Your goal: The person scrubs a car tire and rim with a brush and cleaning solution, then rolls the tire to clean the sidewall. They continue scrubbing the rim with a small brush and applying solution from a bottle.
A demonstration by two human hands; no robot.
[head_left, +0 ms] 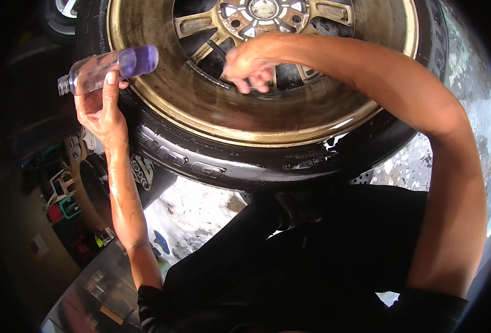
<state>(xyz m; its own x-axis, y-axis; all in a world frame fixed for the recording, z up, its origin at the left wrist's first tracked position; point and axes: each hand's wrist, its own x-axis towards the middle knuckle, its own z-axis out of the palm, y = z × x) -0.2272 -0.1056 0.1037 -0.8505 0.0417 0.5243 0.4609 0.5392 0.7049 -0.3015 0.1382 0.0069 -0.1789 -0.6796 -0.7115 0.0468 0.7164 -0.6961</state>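
Observation:
My left hand [102,114] grips a clear bottle [98,72] on its side, thumb across it. Its uncapped, threaded neck points left, and purple liquid [143,60] sits at the base end. The bottle is over the left edge of a black tire [184,158], mounted on a bronze-coloured wheel [245,130] lying flat before me. My right hand [251,66] reaches inside the rim near the spokes, fingers curled and slightly blurred. A thin dark stick-like piece [216,49] juts out beside it; what the fingers hold is mostly hidden. A segmented strip [209,76] lies along the rim's inner wall.
Another wheel [65,11] shows at the far left. A second tire [145,172] lies below the left side of this one. White foam [195,213] covers the wet ground. Shelves with assorted items [62,188] stand at the left, near a glossy dark panel [90,294].

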